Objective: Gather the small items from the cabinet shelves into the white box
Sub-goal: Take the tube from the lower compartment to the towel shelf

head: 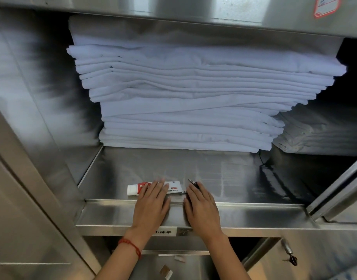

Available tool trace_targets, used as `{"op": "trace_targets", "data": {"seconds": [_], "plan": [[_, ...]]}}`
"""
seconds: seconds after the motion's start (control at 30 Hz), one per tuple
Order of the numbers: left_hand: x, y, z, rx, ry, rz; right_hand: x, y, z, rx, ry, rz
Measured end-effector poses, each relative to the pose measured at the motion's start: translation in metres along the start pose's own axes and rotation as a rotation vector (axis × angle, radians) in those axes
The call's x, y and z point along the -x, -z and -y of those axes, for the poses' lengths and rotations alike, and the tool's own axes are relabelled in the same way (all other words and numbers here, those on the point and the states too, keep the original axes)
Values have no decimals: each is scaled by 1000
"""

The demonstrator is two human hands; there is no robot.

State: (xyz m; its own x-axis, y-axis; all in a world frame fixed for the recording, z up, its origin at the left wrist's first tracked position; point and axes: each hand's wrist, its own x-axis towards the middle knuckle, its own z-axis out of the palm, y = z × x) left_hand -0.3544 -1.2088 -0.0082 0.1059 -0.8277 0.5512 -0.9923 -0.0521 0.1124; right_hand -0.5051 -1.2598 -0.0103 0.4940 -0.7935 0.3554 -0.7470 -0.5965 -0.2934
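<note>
- Left hand [151,201]: flat, fingers straight, resting on tube [133,189]; curl around barrel before lifting.
- Right hand [201,203]: fingers spread over small dark metal item [191,181]; pinch it, avoid sliding.
- Beyond fingertips: folded linen stack [193,102]; leave undisturbed.
- White box: not visible.

A: What lies beyond the fingers [159,183]?
B: A tall stack of folded white sheets [185,102], at the back of the steel shelf [224,168].
A: And to the right of them?
B: A lower, shadowed pile of linen [315,136].
A: Nearer than the fingers?
B: A white label [165,232] with printed characters on the shelf's front edge. Lower right, a key [290,257] hangs from a lock. High at the right, a red-edged sticker [326,6].
</note>
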Motion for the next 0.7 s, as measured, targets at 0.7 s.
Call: {"op": "trace_targets", "data": {"seconds": [0.7], "plan": [[14, 8, -10, -2, -20, -106, 12, 6, -9, 106, 95, -186]]}}
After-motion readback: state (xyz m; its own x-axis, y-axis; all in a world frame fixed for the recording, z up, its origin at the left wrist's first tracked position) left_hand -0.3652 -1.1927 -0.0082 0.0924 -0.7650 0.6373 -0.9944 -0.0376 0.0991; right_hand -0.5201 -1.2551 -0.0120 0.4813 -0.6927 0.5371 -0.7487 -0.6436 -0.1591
